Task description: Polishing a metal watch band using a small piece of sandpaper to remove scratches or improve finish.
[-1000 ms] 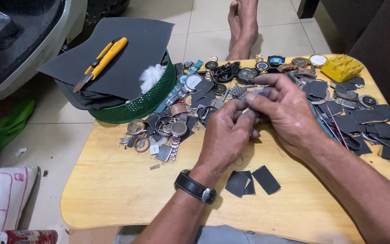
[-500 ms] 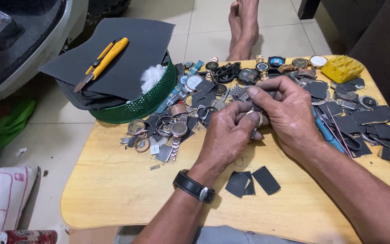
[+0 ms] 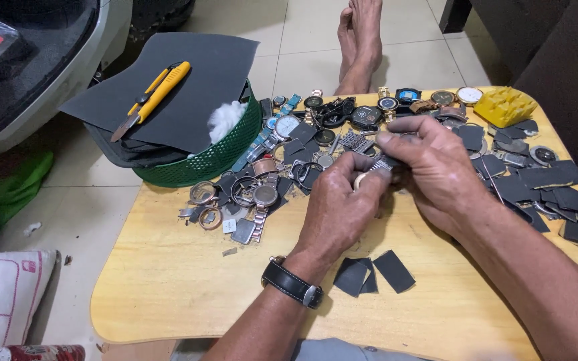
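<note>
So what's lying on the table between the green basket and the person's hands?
In the head view, a heap of watch parts (cases, rings, bracelet pieces) fills the stretch between the green basket and the left hand.

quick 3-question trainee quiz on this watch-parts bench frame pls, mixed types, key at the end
1. True or false: the left hand and right hand meet over the wooden table, gripping a small metal watch part between them.
2. Which arm wears the black wristwatch? A) left B) right C) neither
3. Fill in: the yellow utility knife lies on a dark sheet across the ____ basket.

Key: 1 true; 2 A; 3 green
</note>
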